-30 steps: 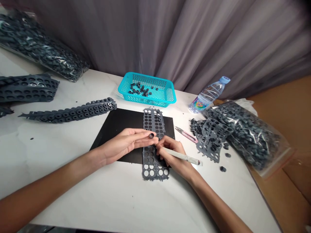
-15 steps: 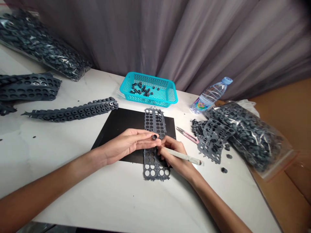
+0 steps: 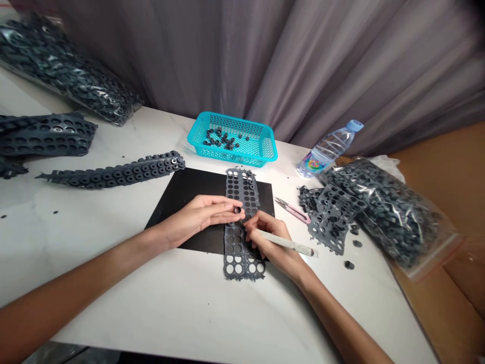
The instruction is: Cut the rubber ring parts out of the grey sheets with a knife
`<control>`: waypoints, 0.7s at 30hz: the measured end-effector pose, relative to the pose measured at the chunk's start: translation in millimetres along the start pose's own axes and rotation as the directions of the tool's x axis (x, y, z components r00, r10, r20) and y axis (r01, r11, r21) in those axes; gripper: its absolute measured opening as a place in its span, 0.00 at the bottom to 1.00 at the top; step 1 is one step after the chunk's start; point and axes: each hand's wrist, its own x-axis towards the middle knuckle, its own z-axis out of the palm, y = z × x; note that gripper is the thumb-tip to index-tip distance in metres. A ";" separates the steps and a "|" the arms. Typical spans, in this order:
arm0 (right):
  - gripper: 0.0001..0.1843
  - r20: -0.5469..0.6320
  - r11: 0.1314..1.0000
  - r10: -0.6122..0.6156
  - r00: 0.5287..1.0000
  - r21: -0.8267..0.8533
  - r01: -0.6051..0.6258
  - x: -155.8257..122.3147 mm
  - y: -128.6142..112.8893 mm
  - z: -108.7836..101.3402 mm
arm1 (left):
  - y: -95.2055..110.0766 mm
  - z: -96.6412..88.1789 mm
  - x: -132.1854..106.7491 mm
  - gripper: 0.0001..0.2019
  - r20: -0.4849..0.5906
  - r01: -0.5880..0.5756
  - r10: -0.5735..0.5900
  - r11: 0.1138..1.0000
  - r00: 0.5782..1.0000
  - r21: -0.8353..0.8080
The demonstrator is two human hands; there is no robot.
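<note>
A grey rubber sheet (image 3: 242, 237) full of round holes lies lengthwise over a black mat (image 3: 189, 194) in front of me. My left hand (image 3: 202, 215) rests on the mat, its fingertips pinching a small black rubber ring (image 3: 237, 209) just above the sheet. My right hand (image 3: 271, 242) is closed around a white pen-like knife (image 3: 286, 243), its tip pressed to the sheet beside the ring.
A teal basket (image 3: 261, 149) with several loose rings stands behind the mat. Strips of uncut rings (image 3: 113, 174) lie left; bagged sheets (image 3: 386, 212) and emptied sheets (image 3: 326, 212) lie right. Pink snips (image 3: 293, 210) and a water bottle (image 3: 328, 147) are nearby.
My left hand has drawn slightly closer to the sheet with the ring still in its fingertips. The right hand stays on the sheet with the knife.
</note>
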 end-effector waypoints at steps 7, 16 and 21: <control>0.05 0.015 1.000 0.009 1.000 0.006 -0.009 -1.3 -2.0 -0.5 | 2.2 26.3 11.7 0.24 0.162 -0.231 0.186 0.915 0.969 0.330; 0.07 0.018 0.995 0.055 0.998 0.084 -0.057 1.5 -6.0 -0.2 | -1.1 -8.7 12.2 0.15 0.204 -0.394 0.372 0.559 0.905 0.729; 0.13 0.014 0.984 0.074 0.997 0.164 -0.075 5.6 -7.9 -0.8 | -1.1 -8.1 2.3 0.13 0.267 -0.376 0.299 0.408 0.916 0.832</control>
